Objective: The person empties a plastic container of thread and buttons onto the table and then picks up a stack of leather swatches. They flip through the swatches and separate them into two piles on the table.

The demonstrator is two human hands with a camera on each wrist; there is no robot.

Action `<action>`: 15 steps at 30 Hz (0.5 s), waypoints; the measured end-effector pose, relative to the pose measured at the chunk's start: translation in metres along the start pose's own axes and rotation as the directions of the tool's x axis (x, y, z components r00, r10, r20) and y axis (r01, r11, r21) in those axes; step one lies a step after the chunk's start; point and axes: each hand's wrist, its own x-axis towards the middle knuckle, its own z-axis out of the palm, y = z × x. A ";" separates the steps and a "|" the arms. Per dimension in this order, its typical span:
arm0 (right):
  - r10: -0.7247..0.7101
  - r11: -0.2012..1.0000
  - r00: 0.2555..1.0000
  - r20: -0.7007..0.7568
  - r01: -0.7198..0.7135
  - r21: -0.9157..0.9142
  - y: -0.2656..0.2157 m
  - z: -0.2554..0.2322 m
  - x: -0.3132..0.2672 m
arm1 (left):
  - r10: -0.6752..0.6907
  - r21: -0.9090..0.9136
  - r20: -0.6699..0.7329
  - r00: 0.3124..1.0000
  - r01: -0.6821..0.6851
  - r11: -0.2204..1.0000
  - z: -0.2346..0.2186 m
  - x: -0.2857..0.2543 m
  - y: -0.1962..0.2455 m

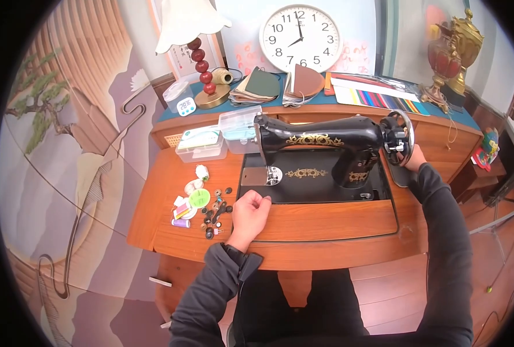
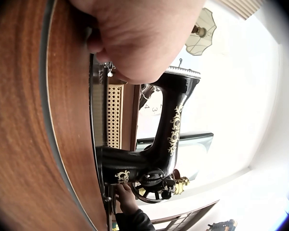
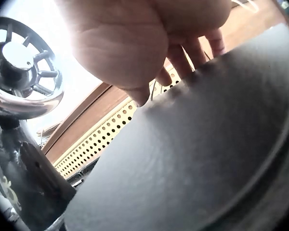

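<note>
The black sewing machine [image 1: 326, 136] with gold ornament stands in the wooden table. My left hand [image 1: 250, 217] rests, loosely curled and with nothing visible in it, near the front edge of the machine's bed, left of centre. Beside the spoked handwheel [image 1: 400, 139], my right hand [image 1: 417, 157] is partly hidden behind its rim. Seen from the right wrist, that hand [image 3: 144, 38] grips the edge of a dark panel [image 3: 183, 144] with a rounded side; the fingertips go partly out of sight behind it. The handwheel [image 3: 19, 67] is close by, apart from the fingers.
Buttons [image 1: 209, 220], a green disc [image 1: 200, 198] and thread spools lie left of my left hand. Clear plastic boxes [image 1: 202, 144] stand behind them. On the back shelf are a lamp [image 1: 202, 63], a clock [image 1: 301, 39], fabric swatches [image 1: 261, 85] and a colour card [image 1: 378, 99].
</note>
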 end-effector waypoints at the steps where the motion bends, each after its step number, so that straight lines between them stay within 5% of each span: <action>1: 0.040 0.999 0.999 0.037 -0.040 0.010 -0.006 -0.005 -0.002 | 0.003 0.004 -0.002 1.000 -0.003 1.000 0.001 0.001 -0.001; 15: -0.066 0.997 0.997 -0.026 0.067 0.045 0.059 0.039 0.019 | -0.037 0.043 -0.002 0.999 0.037 0.998 -0.003 -0.001 0.007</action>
